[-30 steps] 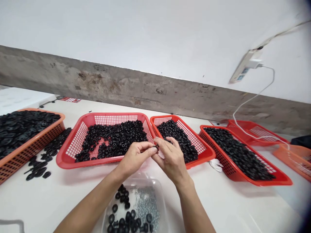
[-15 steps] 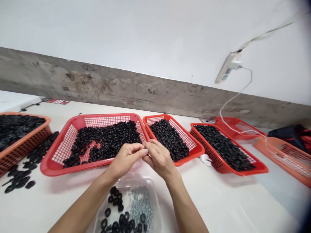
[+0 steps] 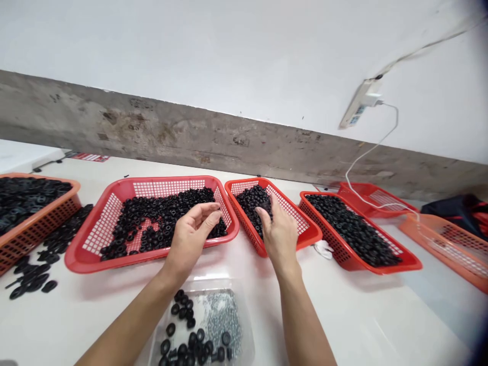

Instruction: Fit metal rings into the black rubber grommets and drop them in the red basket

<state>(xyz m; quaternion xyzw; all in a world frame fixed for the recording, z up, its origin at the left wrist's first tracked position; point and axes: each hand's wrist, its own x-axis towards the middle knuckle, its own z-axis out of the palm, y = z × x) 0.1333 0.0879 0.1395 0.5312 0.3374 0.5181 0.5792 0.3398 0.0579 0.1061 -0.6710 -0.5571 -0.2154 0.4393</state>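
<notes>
My left hand [image 3: 193, 236] is closed over the front right corner of the wide red basket [image 3: 86, 266], thumb tip near the curled fingers. A tiny dark spot shows at its fingertips, too small to name. My right hand [image 3: 281, 231] reaches over the narrower red basket [image 3: 310, 235], thumb and fingers apart, close to the small black rings [image 3: 249, 199] heaped there. Similar black rings [image 3: 160, 206] lie in the wide basket. Below my hands stands a clear plastic box [image 3: 246, 325] with larger black rings [image 3: 194, 348] and tiny silvery pieces [image 3: 224, 315].
Another red basket [image 3: 345, 262] of black parts stands to the right, with an orange basket [image 3: 442, 244] beyond. At left are an orange basket [image 3: 41, 216] and loose black pieces [image 3: 34, 279]. A white cable [image 3: 353, 168] hangs from a power strip [image 3: 356, 107].
My hands were together over the gap between the two baskets. They have parted: the right moved up and right over the narrower basket and opened; the left shifted slightly up and left.
</notes>
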